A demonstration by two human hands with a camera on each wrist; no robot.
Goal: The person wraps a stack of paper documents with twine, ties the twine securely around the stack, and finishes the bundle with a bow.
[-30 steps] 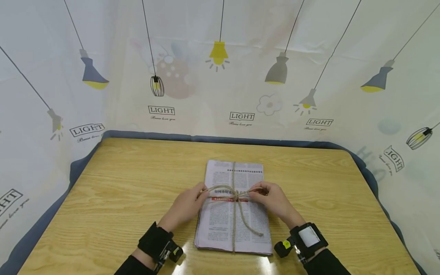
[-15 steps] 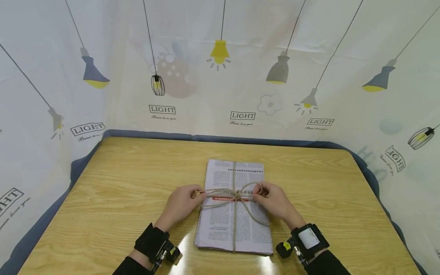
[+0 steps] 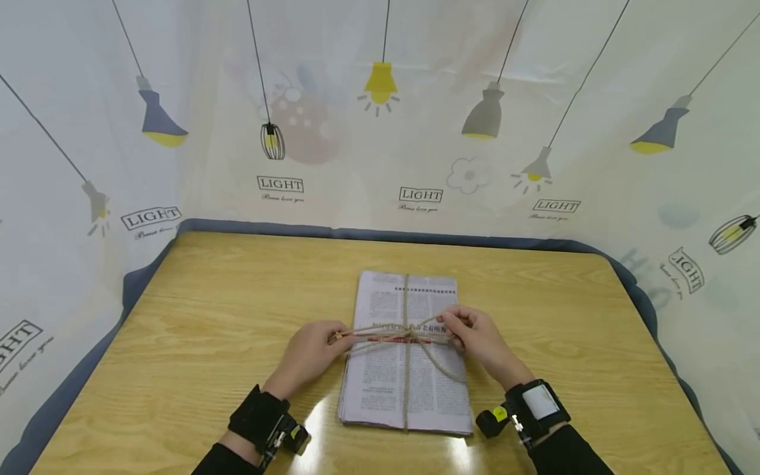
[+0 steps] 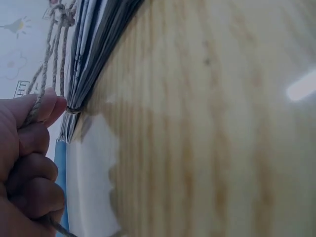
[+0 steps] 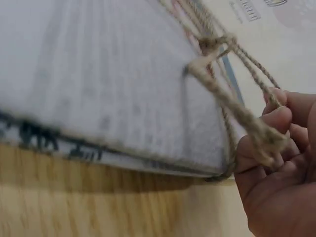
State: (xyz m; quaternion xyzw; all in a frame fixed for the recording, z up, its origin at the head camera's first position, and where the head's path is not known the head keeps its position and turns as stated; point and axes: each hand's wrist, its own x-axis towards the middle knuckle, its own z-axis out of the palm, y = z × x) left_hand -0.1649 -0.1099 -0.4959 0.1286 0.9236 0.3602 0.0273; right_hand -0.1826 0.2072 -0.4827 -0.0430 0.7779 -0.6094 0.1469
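A stack of newspapers point(image 3: 380, 389) lies on the table, tied lengthwise and crosswise with jute twine point(image 3: 406, 396). The strands meet in a knot point(image 3: 410, 333) on top. At the stack's left edge my left hand point(image 3: 305, 356) pinches twine strands between thumb and forefinger, drawn taut from the knot. Its other fingers curl inward in the left wrist view, with a twine end point(image 4: 61, 228) below them. My right hand point(image 3: 483, 340) pinches twine over the stack's right edge. In the right wrist view, a frayed twine end point(image 5: 269, 138) lies against the right hand's fingers.
The wooden table point(image 3: 208, 316) extends on all sides of the stack. Behind it hangs a pale curtain point(image 3: 344, 198) printed with lamps, its dark blue border along the table's far edge. Each wrist wears a black strap with a small camera point(image 3: 491, 422).
My left hand has moved left, drawing the twine strands straighter. My right hand has shifted slightly right and its strand is straighter. The loose tail on the paper has swung towards the right edge.
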